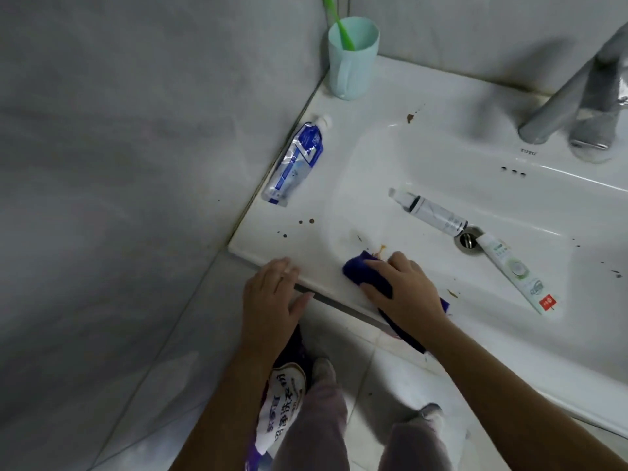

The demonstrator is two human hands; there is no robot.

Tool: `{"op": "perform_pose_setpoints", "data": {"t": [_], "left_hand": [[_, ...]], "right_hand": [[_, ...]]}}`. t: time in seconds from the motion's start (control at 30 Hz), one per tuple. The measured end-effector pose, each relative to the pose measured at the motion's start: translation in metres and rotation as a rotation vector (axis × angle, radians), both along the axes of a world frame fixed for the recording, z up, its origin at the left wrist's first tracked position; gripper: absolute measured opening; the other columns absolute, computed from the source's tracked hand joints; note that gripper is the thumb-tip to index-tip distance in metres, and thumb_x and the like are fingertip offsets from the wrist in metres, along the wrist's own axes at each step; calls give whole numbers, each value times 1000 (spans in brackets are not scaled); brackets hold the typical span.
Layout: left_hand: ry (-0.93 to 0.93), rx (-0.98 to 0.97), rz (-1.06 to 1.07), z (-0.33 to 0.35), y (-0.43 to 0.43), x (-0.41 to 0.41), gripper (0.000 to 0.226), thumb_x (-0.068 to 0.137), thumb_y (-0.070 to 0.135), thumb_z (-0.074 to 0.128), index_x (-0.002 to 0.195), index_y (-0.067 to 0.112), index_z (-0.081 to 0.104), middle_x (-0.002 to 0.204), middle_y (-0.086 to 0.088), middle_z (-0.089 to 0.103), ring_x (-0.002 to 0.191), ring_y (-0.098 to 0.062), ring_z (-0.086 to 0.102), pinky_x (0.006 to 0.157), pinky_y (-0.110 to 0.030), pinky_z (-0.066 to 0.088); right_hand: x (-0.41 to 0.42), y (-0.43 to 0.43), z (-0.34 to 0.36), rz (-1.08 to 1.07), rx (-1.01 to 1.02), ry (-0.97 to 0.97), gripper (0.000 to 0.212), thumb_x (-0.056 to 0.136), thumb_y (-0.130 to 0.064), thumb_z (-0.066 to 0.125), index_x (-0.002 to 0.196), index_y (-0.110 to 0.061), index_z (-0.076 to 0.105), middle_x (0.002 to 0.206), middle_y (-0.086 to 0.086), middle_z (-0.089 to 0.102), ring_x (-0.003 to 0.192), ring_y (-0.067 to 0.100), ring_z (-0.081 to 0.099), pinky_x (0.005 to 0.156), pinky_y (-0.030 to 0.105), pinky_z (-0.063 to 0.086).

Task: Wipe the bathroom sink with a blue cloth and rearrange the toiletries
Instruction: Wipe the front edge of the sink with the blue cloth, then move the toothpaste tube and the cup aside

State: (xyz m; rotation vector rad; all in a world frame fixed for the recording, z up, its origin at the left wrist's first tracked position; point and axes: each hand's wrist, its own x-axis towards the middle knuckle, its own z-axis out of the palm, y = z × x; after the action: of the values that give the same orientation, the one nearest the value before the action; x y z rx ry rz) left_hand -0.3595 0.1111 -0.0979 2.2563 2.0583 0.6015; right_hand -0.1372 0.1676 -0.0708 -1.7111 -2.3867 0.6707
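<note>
Two legs in pale trousers (316, 419) stand on the floor tiles, with a purple-and-white printed bag (282, 399) just left of them, partly behind the left forearm.

The left hand (272, 294) lies flat on the front edge of the sink (261, 244) near its front-left corner, fingers straight and together, holding nothing. The right hand (404, 290) is on top of the blue cloth (355, 266), fingers curved over the wad and thumb against its near side, pressing it onto the front rim where the rim slopes into the basin. One end of the cloth hangs down over the front edge under the wrist. A brown smear (381, 249) sits just beyond the cloth's far tip.

A blue-and-white tube (295, 161) lies along the left edge, cap pointing to the back. In the back-left corner stands a pale green cup (351, 66) holding a green toothbrush (338, 25). Inside the basin lie two more tubes — a white-and-black one (431, 210), its flat end at the drain (468, 241), and a white-and-green one (516, 270) running from the drain toward the front right.

Brown spots (306, 221) dot the left rim, and another (410, 118) marks the back rim. The metal faucet (577, 96) rises at the back right.
</note>
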Motion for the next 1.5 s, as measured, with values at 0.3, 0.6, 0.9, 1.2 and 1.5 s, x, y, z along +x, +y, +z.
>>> {"op": "perform_pose_setpoints", "data": {"t": [0.3, 0.6, 0.9, 1.2, 1.5], "left_hand": [[-72, 8, 5, 18, 21, -17, 41, 87, 41, 46, 101, 8, 68, 103, -9, 67, 94, -24, 62, 81, -29, 41], [-73, -26, 89, 36, 133, -19, 30, 71, 21, 74, 92, 3, 67, 99, -18, 65, 90, -39, 60, 73, -43, 51], [-1, -204, 217, 45, 158, -16, 14, 73, 11, 71, 81, -1, 67, 86, -20, 61, 74, -34, 58, 62, -37, 49], [-416, -86, 253, 78, 148, 6, 12, 82, -2, 57, 74, -5, 64, 70, -20, 59, 59, -26, 49, 51, -27, 37], [-689, -64, -18, 121, 82, 141, 11, 86, 0, 57, 89, 2, 67, 86, -5, 62, 71, -19, 56, 61, -9, 42]], "right_hand": [[-61, 19, 4, -9, -24, 57, 47, 90, -34, 52, 134, -24, 39, 117, 5, 50, 98, 20, 49, 79, 25, 36], [2, 29, 38, -410, -33, 332, 39, 81, -19, 65, 119, -18, 58, 96, 5, 56, 81, 19, 54, 74, 23, 37], [-1, 46, 57, -535, 23, 428, 38, 81, -23, 63, 119, -23, 57, 94, 0, 55, 77, 12, 53, 65, 13, 37], [24, 29, 64, -584, 45, 524, 37, 81, -20, 65, 117, -24, 59, 95, 0, 56, 80, 7, 52, 70, 10, 37], [130, -34, 84, -783, 132, 595, 31, 80, -15, 65, 111, -22, 60, 97, -1, 58, 83, 9, 55, 69, 12, 37]]}}
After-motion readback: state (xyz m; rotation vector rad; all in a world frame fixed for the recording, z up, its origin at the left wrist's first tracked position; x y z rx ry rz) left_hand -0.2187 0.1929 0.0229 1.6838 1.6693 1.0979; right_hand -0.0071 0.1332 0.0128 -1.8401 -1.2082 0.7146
